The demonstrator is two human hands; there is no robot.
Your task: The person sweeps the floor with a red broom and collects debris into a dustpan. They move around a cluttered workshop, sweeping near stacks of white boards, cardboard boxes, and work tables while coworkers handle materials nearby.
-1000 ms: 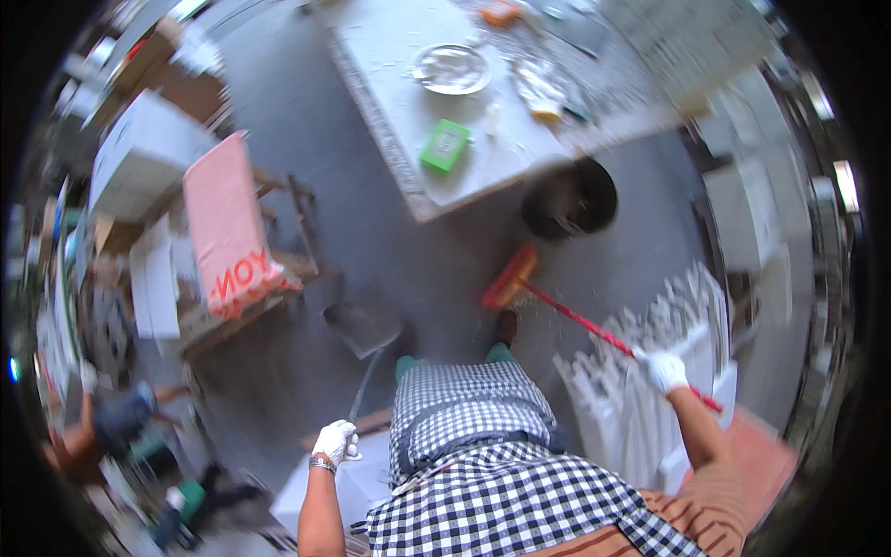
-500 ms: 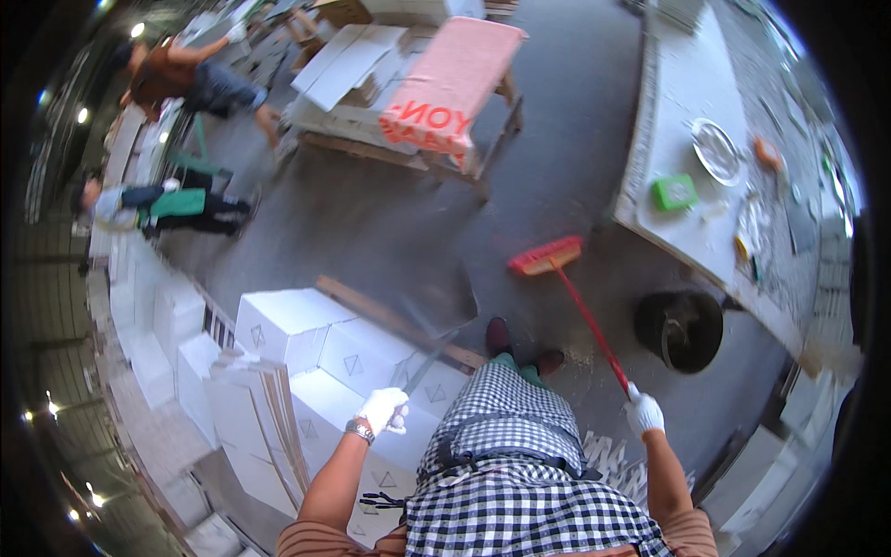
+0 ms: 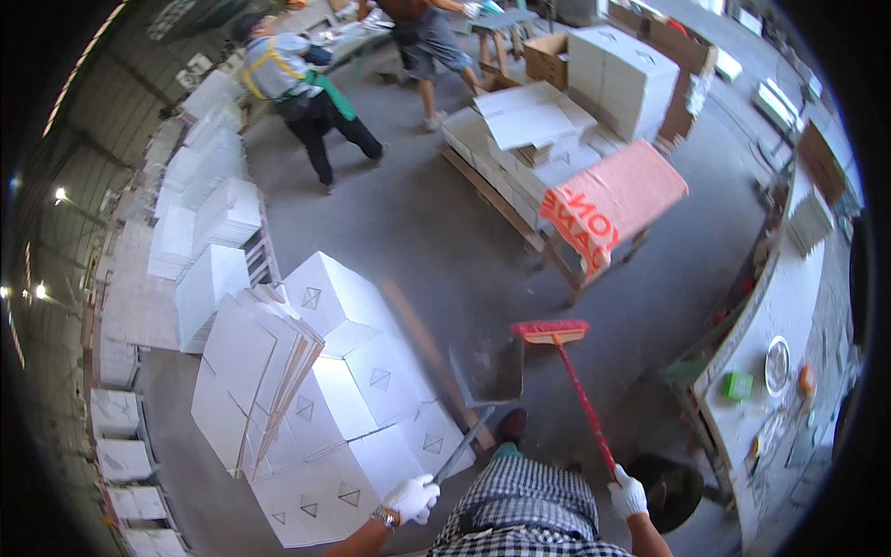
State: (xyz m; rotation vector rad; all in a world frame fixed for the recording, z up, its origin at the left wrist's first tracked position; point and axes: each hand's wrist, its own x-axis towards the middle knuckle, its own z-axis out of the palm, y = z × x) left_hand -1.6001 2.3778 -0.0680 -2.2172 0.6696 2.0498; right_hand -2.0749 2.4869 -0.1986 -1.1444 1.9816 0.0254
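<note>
My left hand [image 3: 413, 498], in a white glove, grips the long handle of a grey metal dustpan [image 3: 489, 369] that rests on the concrete floor in front of me. In a white glove too, my right hand [image 3: 627, 493] holds the red handle of a broom [image 3: 560, 340], whose red bristle head sits on the floor just right of the dustpan. Below, between my arms, my checked shirt fills the lower edge.
White cartons [image 3: 345, 399] lie stacked at my left, with flat sheets leaning on them. A pallet of boxes under a pink cloth [image 3: 613, 206] stands ahead. Two people [image 3: 297, 88] work at the far end. A worktable [image 3: 784, 334] and a black bucket [image 3: 673, 487] are at my right.
My view has swung further left across the floor. The broom and dustpan have come together in front of me, and the white cartons now lie close at my left.
</note>
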